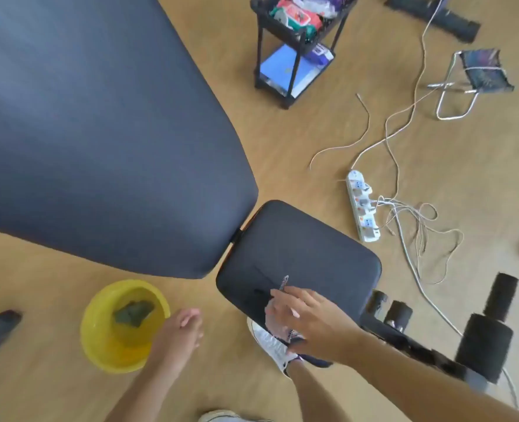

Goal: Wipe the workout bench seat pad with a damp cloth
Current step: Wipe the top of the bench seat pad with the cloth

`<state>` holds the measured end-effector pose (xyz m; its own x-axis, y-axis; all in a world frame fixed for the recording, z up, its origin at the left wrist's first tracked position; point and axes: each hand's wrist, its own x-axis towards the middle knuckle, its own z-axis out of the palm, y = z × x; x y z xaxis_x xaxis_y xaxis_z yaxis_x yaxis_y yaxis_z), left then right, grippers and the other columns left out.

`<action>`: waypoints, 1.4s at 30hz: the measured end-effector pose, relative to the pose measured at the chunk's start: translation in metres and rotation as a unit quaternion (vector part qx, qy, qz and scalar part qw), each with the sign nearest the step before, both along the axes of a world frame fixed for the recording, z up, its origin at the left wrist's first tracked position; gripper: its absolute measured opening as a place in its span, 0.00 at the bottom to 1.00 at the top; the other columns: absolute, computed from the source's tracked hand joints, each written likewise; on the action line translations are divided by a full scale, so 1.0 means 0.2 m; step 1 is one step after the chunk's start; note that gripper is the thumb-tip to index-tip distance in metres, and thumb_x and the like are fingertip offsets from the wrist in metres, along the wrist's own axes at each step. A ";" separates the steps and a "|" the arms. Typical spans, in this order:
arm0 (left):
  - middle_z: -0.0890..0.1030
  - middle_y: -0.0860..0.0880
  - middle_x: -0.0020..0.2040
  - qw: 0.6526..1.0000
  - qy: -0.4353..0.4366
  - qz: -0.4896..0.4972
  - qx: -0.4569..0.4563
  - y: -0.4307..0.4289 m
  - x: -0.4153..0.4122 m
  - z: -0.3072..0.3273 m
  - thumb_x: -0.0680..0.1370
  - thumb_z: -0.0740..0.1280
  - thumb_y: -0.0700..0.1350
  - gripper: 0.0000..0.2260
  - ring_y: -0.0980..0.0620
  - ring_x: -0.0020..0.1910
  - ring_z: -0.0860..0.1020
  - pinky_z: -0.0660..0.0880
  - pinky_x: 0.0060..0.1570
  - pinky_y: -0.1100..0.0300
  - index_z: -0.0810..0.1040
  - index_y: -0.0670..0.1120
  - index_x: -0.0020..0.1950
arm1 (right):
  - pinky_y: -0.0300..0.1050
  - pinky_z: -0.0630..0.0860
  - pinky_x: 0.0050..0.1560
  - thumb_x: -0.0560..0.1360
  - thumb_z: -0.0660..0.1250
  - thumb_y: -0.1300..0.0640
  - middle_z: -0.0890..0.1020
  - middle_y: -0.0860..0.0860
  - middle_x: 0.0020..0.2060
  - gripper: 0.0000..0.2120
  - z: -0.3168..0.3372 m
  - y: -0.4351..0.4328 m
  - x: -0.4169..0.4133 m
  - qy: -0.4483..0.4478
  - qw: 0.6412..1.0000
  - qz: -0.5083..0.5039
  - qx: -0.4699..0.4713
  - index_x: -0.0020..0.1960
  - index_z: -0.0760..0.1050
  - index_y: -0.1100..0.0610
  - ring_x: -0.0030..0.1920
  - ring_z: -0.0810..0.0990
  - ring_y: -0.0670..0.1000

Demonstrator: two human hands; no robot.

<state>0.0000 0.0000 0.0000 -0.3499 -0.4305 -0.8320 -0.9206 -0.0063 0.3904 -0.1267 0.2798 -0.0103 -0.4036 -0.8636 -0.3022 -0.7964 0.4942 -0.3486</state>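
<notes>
The dark seat pad (301,251) of the workout bench lies in the middle, just below the much larger back pad (93,123). A dark green cloth (133,312) sits in water inside a yellow bowl (100,351) on the floor to the left of the seat. My left hand (180,333) hovers at the bowl's right rim, fingers loose and holding nothing. My right hand (301,318) is spread flat over the seat pad's near edge. A thin, blurred patterned thing (283,282) lies at its fingertips; I cannot tell what it is.
My white shoe (270,345) stands under the seat's near edge. Black foam rollers (483,345) of the bench frame are at the lower right. A white power strip (362,205) with tangled cables lies right of the seat. A black shelf trolley (294,47) and a folding stool (477,77) stand farther off.
</notes>
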 end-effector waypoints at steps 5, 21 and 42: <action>0.77 0.47 0.72 0.998 0.037 0.034 0.045 0.05 -0.12 -0.30 0.82 0.63 0.53 0.22 0.43 0.69 0.78 0.76 0.68 0.42 0.74 0.49 0.75 | 0.49 0.81 0.50 0.76 0.68 0.62 0.83 0.51 0.52 0.09 -0.28 -0.06 0.02 0.005 0.993 -0.059 -0.101 0.55 0.82 0.53 0.49 0.79 0.54; 0.84 0.40 0.63 0.987 0.106 0.115 0.046 0.02 -0.23 -0.51 0.80 0.70 0.37 0.19 0.45 0.52 0.87 0.85 0.51 0.54 0.77 0.38 0.72 | 0.53 0.79 0.45 0.73 0.72 0.68 0.82 0.61 0.45 0.08 -0.39 -0.33 -0.43 0.040 0.910 -0.386 -0.143 0.52 0.84 0.65 0.45 0.79 0.60; 0.85 0.42 0.55 0.980 0.111 0.152 0.068 -0.02 -0.25 -0.52 0.75 0.76 0.35 0.19 0.47 0.48 0.86 0.82 0.39 0.67 0.82 0.36 0.65 | 0.49 0.78 0.45 0.84 0.62 0.49 0.80 0.57 0.36 0.20 -0.41 -0.43 -0.36 0.030 0.912 -0.386 -0.138 0.45 0.81 0.62 0.42 0.79 0.58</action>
